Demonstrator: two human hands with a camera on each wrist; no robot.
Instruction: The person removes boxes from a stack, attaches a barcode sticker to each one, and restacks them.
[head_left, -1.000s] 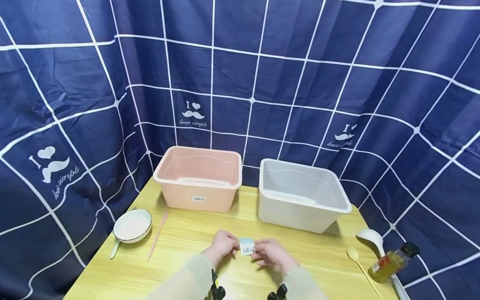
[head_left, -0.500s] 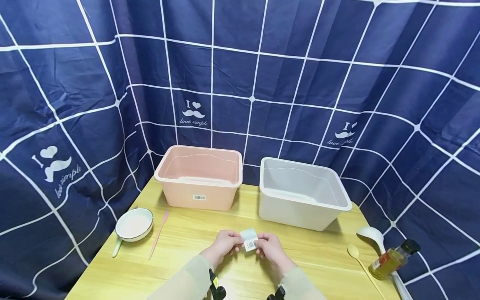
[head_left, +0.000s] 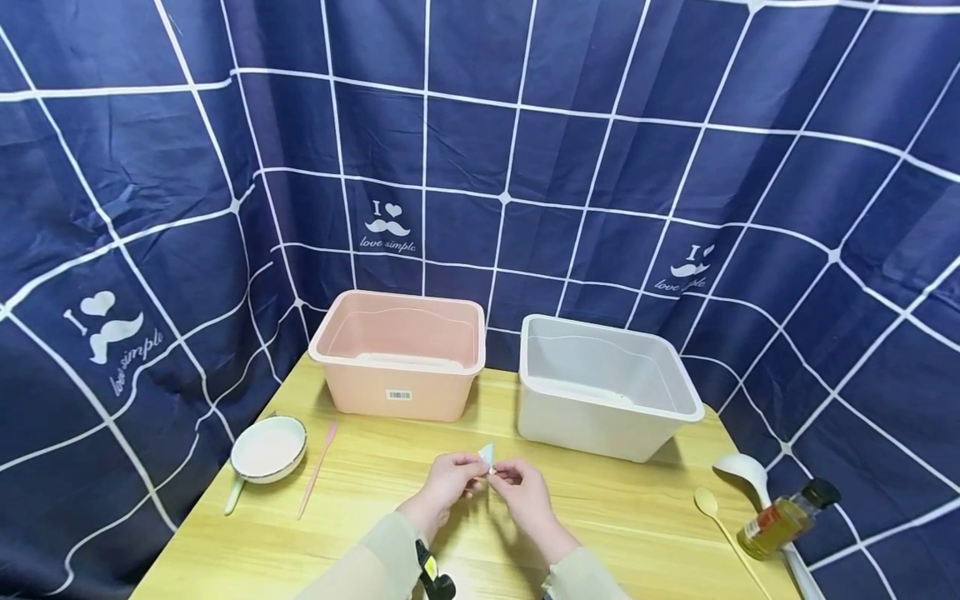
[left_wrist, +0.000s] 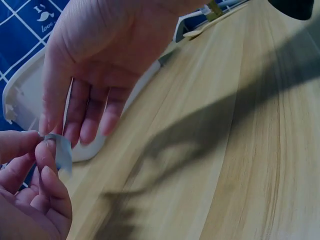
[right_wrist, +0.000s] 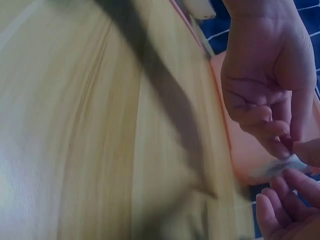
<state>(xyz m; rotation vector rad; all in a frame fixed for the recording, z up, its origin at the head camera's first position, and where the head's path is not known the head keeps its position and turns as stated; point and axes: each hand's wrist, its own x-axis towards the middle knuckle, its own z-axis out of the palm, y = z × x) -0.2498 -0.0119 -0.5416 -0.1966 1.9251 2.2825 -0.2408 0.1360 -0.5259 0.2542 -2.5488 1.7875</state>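
Above a wooden table (head_left: 360, 533), the left hand (head_left: 447, 485) and right hand (head_left: 522, 492) pinch a small barcode sticker (head_left: 487, 454) between fingertips, in front of pink and white tubs, where its flimsy film may well fold and stick to itself.

Above a pale wooden tabletop (right_wrist: 75, 125), the left hand (right_wrist: 262, 75) and the right hand (right_wrist: 292, 205) pinch a small, blurred pale paper slip (right_wrist: 282, 166) between fingertips, with a pink plastic bin (right_wrist: 235, 135) directly behind them.
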